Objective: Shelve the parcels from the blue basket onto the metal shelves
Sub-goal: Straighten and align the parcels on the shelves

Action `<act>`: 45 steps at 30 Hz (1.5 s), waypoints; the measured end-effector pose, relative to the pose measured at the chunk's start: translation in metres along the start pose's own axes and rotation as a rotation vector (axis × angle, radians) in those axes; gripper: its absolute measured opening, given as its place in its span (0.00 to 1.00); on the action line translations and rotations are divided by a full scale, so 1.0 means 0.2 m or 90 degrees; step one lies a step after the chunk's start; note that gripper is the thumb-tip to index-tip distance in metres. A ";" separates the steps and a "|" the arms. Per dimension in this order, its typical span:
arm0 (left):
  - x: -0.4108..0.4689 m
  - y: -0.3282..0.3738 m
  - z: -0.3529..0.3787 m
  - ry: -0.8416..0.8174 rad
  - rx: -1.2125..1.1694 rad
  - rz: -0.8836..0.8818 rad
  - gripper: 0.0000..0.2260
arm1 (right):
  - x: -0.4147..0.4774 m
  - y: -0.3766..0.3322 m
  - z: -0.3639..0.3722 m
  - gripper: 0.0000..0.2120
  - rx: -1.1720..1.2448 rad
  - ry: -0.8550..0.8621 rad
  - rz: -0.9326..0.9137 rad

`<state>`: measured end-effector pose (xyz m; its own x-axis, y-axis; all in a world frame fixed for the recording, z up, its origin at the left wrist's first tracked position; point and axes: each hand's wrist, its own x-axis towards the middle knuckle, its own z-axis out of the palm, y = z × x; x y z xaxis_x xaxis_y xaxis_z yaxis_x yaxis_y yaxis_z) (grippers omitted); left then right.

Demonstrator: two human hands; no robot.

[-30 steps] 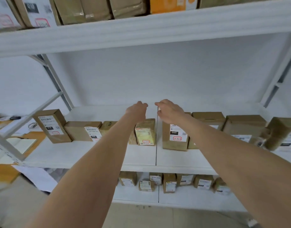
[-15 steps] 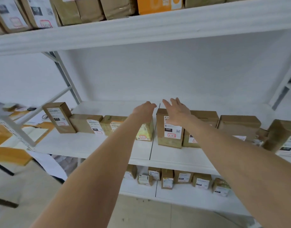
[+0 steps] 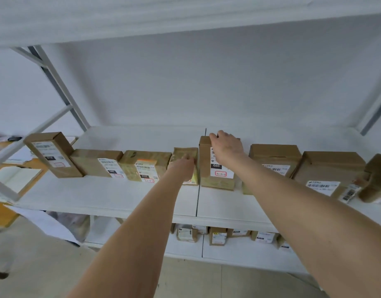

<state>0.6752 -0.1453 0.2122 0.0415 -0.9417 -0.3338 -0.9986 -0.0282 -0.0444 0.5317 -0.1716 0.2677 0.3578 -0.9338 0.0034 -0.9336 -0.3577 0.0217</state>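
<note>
Parcel (image 3: 206, 162) under right hand (image 3: 227, 148).

metal shelf (image 3: 103, 196) | brown parcels (image 3: 95, 162) in a row | lower shelf (image 3: 239, 252) | small boxes (image 3: 217, 235)

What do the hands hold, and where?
Right hand grips the tall brown cardboard box by its top edge. Left hand touches the front of the small yellowish parcel; grip unclear.
</note>
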 end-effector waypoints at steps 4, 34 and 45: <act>0.05 -0.01 0.00 -0.006 -0.015 0.005 0.30 | 0.05 -0.02 0.02 0.29 0.008 0.021 -0.010; -0.21 1.10 -0.41 0.172 0.022 0.119 0.30 | -0.49 1.00 -0.21 0.52 0.031 -0.158 0.045; -0.03 1.12 -0.39 0.182 0.114 0.084 0.29 | -0.42 1.06 -0.11 0.15 -0.065 -0.112 0.062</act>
<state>0.4497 -0.1721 0.2772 -0.1235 -0.9898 -0.0713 -0.9721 0.1351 -0.1917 0.3051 -0.1690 0.2946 0.2493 -0.9544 -0.1641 -0.9535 -0.2715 0.1307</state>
